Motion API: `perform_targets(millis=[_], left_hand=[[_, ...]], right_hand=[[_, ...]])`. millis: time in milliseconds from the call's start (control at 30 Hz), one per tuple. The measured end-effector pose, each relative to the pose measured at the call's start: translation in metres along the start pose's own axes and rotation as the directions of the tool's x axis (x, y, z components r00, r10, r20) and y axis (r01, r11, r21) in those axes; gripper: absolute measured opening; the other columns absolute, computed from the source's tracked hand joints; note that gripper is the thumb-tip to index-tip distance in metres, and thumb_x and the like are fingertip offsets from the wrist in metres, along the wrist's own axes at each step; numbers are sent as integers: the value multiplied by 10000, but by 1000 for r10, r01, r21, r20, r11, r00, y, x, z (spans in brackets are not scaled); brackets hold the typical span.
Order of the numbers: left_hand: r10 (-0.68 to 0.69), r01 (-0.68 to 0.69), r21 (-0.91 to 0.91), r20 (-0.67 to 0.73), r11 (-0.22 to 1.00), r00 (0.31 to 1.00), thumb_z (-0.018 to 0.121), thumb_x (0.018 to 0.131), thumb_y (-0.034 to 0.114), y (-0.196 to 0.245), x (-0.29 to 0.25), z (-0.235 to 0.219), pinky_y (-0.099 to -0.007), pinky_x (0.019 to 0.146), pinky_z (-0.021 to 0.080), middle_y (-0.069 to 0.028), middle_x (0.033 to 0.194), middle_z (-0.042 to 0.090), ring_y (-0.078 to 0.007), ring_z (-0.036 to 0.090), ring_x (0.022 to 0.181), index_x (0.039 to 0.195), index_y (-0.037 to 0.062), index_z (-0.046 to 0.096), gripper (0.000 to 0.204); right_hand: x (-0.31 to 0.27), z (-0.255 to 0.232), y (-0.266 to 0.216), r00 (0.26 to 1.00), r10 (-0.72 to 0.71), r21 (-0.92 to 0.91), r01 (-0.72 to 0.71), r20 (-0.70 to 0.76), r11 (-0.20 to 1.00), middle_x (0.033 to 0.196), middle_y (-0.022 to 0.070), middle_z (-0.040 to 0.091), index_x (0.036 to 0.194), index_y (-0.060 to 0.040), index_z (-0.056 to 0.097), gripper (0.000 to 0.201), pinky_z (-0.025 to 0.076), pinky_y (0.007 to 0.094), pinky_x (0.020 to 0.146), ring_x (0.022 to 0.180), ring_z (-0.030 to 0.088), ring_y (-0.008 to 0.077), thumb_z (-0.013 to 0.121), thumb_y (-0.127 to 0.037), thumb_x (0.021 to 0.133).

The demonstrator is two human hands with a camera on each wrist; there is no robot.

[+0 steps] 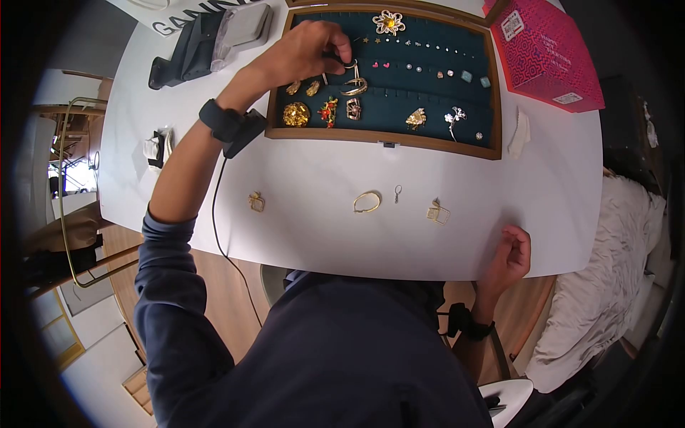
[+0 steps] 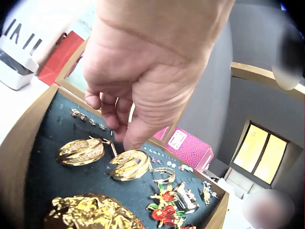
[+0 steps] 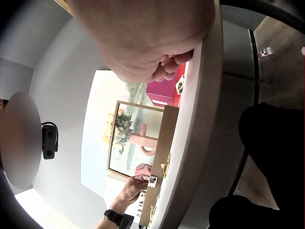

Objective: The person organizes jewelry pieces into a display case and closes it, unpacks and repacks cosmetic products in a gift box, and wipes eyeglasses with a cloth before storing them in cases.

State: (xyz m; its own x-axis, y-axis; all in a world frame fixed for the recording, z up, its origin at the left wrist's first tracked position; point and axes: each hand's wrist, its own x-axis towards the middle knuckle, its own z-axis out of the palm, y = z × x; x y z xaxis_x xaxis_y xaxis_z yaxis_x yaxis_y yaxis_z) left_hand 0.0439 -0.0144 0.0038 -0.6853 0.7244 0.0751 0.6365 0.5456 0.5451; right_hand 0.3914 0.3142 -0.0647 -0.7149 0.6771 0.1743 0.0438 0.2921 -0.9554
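My left hand (image 1: 307, 53) reaches over the open jewelry case (image 1: 428, 145), its fingers curled and thumb close to the index finger. They pinch a small gold earring (image 1: 350, 64), mostly hidden by the fingers. Just below hangs a gold hoop earring (image 1: 354, 87). A pair of ribbed gold earrings (image 2: 128, 165) sits under the fingertips in the left wrist view, beside a red flower brooch (image 2: 166, 210) and a large gold brooch (image 2: 90, 213). Holding nothing, my right hand (image 1: 510, 257) rests loosely curled at the table's front edge.
On the white table (image 1: 307, 242) lie a gold hoop (image 1: 367, 202), a thin small earring (image 1: 398, 194) and two square gold earrings, left (image 1: 256, 202) and right (image 1: 438, 212). A pink box (image 1: 549, 60) stands right of the case. A black cable (image 1: 217, 221) trails from the left wrist.
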Motion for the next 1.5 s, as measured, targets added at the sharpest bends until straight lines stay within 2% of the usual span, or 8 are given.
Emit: perform_targets(millis=[600, 767, 833, 933, 1033, 1100, 1267, 1500], left_hand=[[-16, 17, 13, -79, 1000, 997, 740, 892, 40, -13, 7, 0, -359, 852, 565, -102, 940, 746, -236, 725, 912, 952, 50, 733, 62], [-80, 15, -331, -183, 943, 980, 656, 1028, 157, -26, 0, -14, -305, 934, 527, -22, 963, 724, -142, 690, 964, 987, 71, 673, 97], [-88, 26, -311, -186, 950, 979, 653, 1031, 187, -8, -12, -31, -295, 945, 499, -14, 971, 722, -117, 672, 988, 961, 91, 662, 119], [-264, -36, -726, -296, 687, 918, 667, 958, -6, 34, -39, -48, -282, 844, 544, -50, 912, 717, -127, 681, 887, 973, 19, 705, 47], [-263, 61, -484, -361, 873, 895, 650, 1028, 209, 9, -80, -53, -286, 957, 463, -17, 974, 718, -104, 661, 1015, 968, 99, 658, 126], [-254, -12, -525, -431, 851, 866, 652, 980, 76, 27, -103, -44, -302, 887, 488, -41, 965, 740, -136, 673, 931, 979, 52, 686, 42], [-554, 114, -699, -445, 706, 704, 632, 1022, 150, 45, -178, -26, -302, 981, 433, -91, 1001, 701, -172, 660, 1053, 954, 65, 631, 109], [-739, 215, -779, -411, 588, 533, 639, 1018, 103, 33, -268, 16, -312, 1006, 428, -90, 1035, 702, -158, 644, 1089, 981, 40, 630, 73]], right_hand=[[0, 1, 1, 1000, -15, -3, 15, -3, 1000, 975, 14, 634, 1035, 17, 665, 140, 422, 213, 733, 817, 523, 67, 551, 79, 983], [4, -1, -5, 998, 17, 0, -17, 53, 1000, 975, 19, 636, 1037, 22, 666, 141, 435, 223, 747, 834, 540, 81, 552, 79, 976], [20, 8, -28, 995, 19, 16, -20, 99, 1000, 977, 29, 640, 1039, 29, 668, 143, 443, 228, 753, 841, 551, 92, 560, 83, 964], [64, 45, -98, 815, -189, -160, 324, 547, 932, 990, 81, 662, 1070, 19, 685, 200, 478, 266, 757, 831, 601, 156, 596, 79, 901], [98, 109, -143, 587, -223, -56, 419, 779, 906, 1003, 120, 679, 1079, -4, 694, 212, 534, 351, 783, 858, 668, 271, 620, 33, 885], [113, 155, -145, 440, -324, -37, 637, 838, 770, 1012, 138, 686, 1060, -9, 698, 189, 559, 423, 829, 909, 692, 348, 630, -4, 884], [110, 232, -129, 351, -344, -73, 785, 871, 615, 997, 192, 682, 1021, 8, 698, 163, 558, 459, 883, 953, 689, 384, 645, -20, 869], [113, 251, -118, 313, -273, -111, 817, 910, 566, 961, 162, 655, 1001, 18, 667, 136, 526, 468, 826, 923, 663, 371, 627, -10, 874]])
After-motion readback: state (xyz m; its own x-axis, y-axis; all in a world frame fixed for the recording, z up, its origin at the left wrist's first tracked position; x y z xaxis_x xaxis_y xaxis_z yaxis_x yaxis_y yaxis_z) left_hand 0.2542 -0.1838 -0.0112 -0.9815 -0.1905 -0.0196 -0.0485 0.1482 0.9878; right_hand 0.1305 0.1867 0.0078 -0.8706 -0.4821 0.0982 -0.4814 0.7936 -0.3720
